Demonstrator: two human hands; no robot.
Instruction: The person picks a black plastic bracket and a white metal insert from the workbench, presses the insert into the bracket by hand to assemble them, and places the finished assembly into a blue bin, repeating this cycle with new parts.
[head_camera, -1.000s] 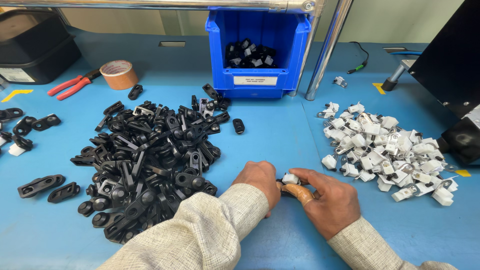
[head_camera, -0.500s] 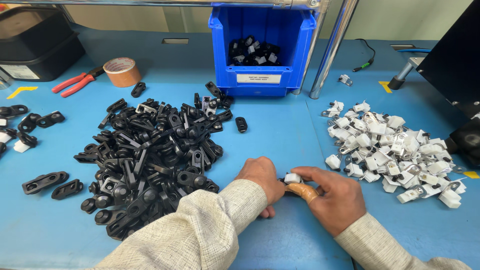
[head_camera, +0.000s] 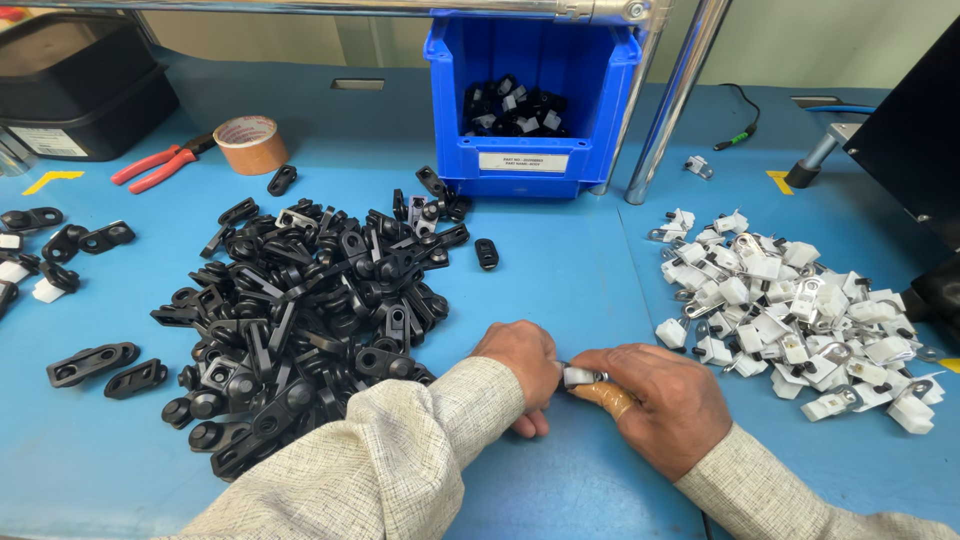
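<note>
My left hand (head_camera: 520, 368) and my right hand (head_camera: 655, 395) meet low at the middle of the blue table (head_camera: 560, 270). Between their fingertips they pinch a small white clip with a metal part (head_camera: 580, 376). My right forefinger wears a tan wrap. A big heap of black plastic parts (head_camera: 310, 310) lies just left of my left hand. A heap of white clips with metal loops (head_camera: 790, 310) lies to the right of my right hand.
A blue bin (head_camera: 535, 100) holding black and white parts stands at the back. Beside it rises a metal post (head_camera: 670, 100). Red pliers (head_camera: 155, 165) and a tape roll (head_camera: 250, 145) lie back left, near black trays (head_camera: 70, 85). Loose black parts (head_camera: 95, 362) lie at the left edge.
Both hands stay together on the small white clip, with only slight finger shifts. The camera has tilted a little.
</note>
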